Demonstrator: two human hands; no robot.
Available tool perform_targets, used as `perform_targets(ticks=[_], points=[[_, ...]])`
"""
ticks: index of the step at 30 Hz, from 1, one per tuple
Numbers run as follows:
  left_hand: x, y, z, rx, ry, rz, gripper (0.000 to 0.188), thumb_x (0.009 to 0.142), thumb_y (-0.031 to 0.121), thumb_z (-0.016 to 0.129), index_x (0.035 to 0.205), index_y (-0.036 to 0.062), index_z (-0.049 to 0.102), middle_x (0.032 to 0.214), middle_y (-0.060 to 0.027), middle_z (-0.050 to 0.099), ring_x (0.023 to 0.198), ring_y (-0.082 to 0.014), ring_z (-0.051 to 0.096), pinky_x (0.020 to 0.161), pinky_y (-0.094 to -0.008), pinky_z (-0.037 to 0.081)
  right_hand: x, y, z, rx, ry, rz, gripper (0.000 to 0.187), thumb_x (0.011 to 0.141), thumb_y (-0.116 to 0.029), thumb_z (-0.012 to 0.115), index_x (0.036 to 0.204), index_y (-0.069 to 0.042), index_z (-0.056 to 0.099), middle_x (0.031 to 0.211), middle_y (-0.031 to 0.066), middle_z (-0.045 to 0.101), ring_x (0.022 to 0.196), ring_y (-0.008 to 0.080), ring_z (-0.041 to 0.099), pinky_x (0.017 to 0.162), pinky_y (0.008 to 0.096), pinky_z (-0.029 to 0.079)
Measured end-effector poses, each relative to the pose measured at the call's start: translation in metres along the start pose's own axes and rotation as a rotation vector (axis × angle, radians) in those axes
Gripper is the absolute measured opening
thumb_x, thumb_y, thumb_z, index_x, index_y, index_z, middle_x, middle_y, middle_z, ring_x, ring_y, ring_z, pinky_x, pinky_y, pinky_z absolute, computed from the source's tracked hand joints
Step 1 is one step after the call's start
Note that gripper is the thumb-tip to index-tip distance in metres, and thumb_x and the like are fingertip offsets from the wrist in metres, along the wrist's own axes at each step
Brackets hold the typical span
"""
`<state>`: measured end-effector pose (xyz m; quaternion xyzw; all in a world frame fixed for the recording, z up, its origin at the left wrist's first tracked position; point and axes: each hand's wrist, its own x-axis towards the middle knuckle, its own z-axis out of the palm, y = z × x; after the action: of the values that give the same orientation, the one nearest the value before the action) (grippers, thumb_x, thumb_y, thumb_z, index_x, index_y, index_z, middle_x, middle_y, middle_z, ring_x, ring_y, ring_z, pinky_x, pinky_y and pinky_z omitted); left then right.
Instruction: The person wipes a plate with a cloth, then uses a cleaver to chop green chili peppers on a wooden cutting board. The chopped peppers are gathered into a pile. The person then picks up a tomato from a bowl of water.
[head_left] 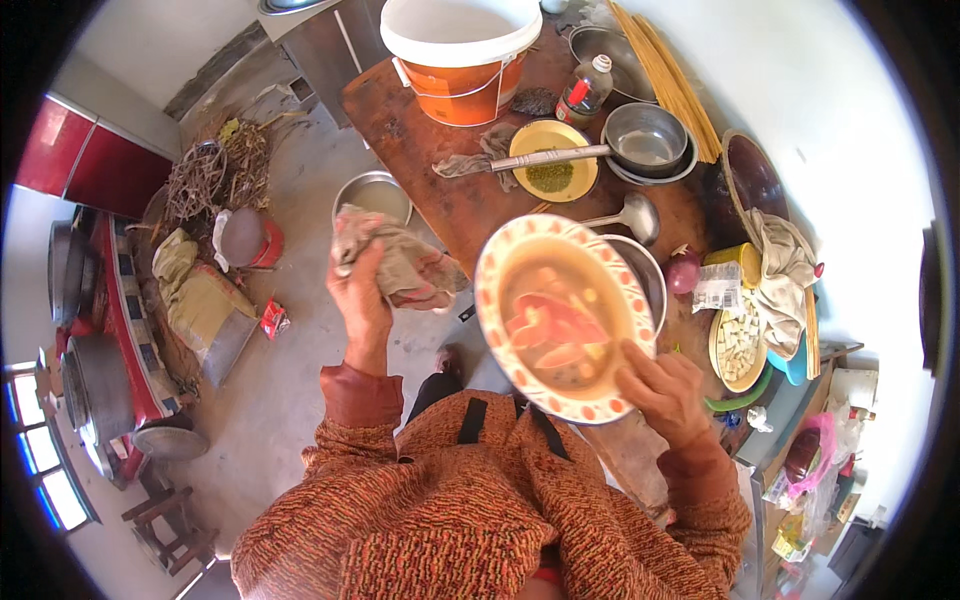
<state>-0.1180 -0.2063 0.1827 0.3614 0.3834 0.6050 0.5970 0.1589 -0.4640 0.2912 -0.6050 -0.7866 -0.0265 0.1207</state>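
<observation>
My left hand (362, 300) grips a crumpled greyish-brown cloth (405, 270) with reddish patches, held up left of the table's edge. In my right hand (665, 392) is a wide, shallow enamel basin (492, 300), its pale rim patterned with orange spots. Red and yellow shapes show on the basin's inside; I cannot tell whether any liquid lies in it. The basin is tilted above the near table edge, with my fingers at its lower right rim. Cloth and basin are apart. Partly hidden behind the basin is a round metal pan (655, 290).
On the brown table (400, 120) stand an orange-and-white bucket (465, 95), a bottle (587, 92), a long-handled saucepan (645, 140), a yellow bowl (550, 135) with green bits, a ladle (638, 218) and a bowl of white cubes (738, 345). A metal basin (375, 190) sits lower, beside the table.
</observation>
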Motion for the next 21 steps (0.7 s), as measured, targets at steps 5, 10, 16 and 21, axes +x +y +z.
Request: perform_targets(ticks=[5,10,16,21], points=[[-0.039,0.064,0.008,-0.025,0.023,0.068,0.048,0.086,0.001,0.062,0.133,-0.0009,0.054,0.122,-0.0094,0.063,0.11,-0.0194,0.061,0.095,-0.0369,0.051,-0.013,0.004,0.042,0.031,-0.062,-0.151,0.03,0.076,-0.015,0.067,0.105,-0.019,0.061,0.121,0.0033,0.065,0.064,0.012,0.055,0.059,0.0291,0.047],[-0.098,0.091,0.047,0.293,-0.329,-0.014,0.061,0.08,0.013,0.075,0.136,0.0045,0.052,0.129,-0.0104,0.058,0.119,-0.0248,0.056,0.102,-0.0402,0.046,-0.012,0.014,0.077,0.095,0.071,-0.282,0.036,0.076,-0.013,0.065,0.111,-0.018,0.057,0.127,0.0084,0.061,0.073,0.0161,0.06,0.064,0.0314,0.049],[-0.127,0.082,0.038,1.047,-0.504,0.374,0.083,0.07,0.031,0.088,0.138,0.0038,0.049,0.137,-0.0139,0.051,0.136,-0.0294,0.038,0.114,-0.0454,0.029,-0.012,0.015,0.089,0.096,0.18,-0.305,0.03,0.072,-0.015,0.063,0.103,-0.014,0.061,0.112,0.0086,0.062,0.092,0.0247,0.064,0.085,0.0406,0.052],[-0.144,0.03,-0.016,0.328,-0.082,-0.416,0.072,0.081,0.02,0.078,0.14,-0.0018,0.043,0.132,-0.0167,0.056,0.125,-0.0305,0.052,0.107,-0.0459,0.04,0.004,0.018,0.084,0.134,0.264,-0.357,0.028,0.071,-0.015,0.063,0.099,-0.013,0.063,0.109,0.0079,0.062,0.097,0.0274,0.064,0.094,0.0464,0.05]])
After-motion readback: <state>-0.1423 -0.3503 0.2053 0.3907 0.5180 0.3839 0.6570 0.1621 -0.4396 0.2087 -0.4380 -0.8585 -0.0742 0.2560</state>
